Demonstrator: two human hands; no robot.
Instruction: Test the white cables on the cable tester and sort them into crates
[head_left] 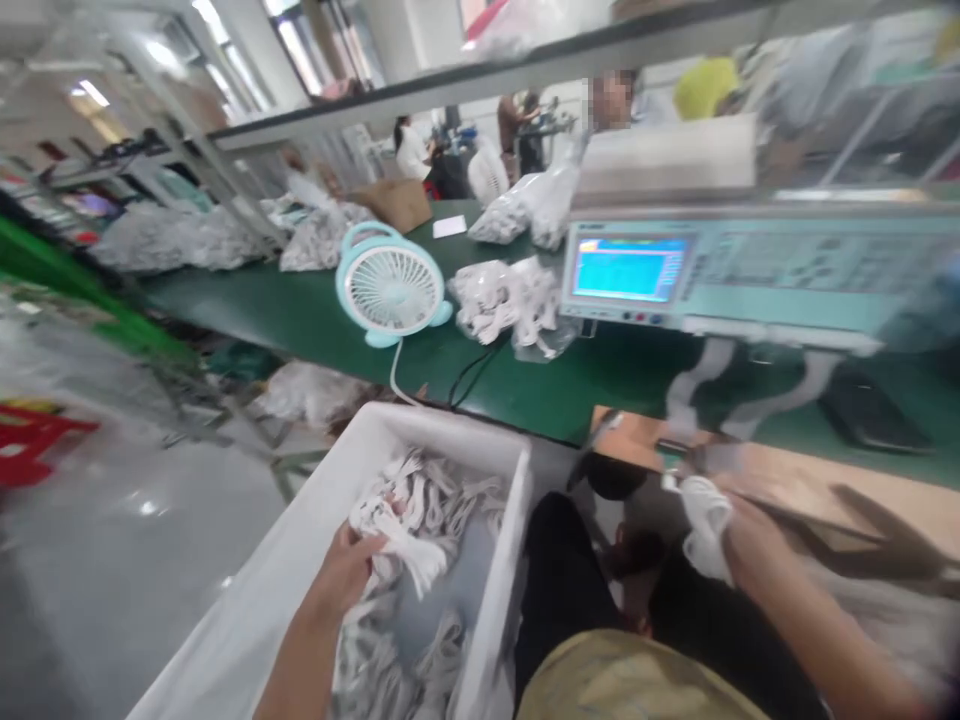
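Observation:
My left hand (346, 572) is over the white bin, closed on a bundle of white cables (409, 545). Below and around it, several more coiled white cables (369, 650) lie in the bin (504, 540). On the right, my right hand (754, 540) is closed around a coiled white cable (705, 515) beside the wooden board (795, 475) at the bench edge. One end of that cable points toward a small fixture on the board. Motion blur hides whether the end touches it.
A blue tester with a lit screen (630, 268) stands on the green bench (315, 325), flat ribbons (697, 385) hanging from it. Nearby are a small fan (394, 285), bagged cables (510, 300) and a dark phone-like object (874, 410). Other people work far behind.

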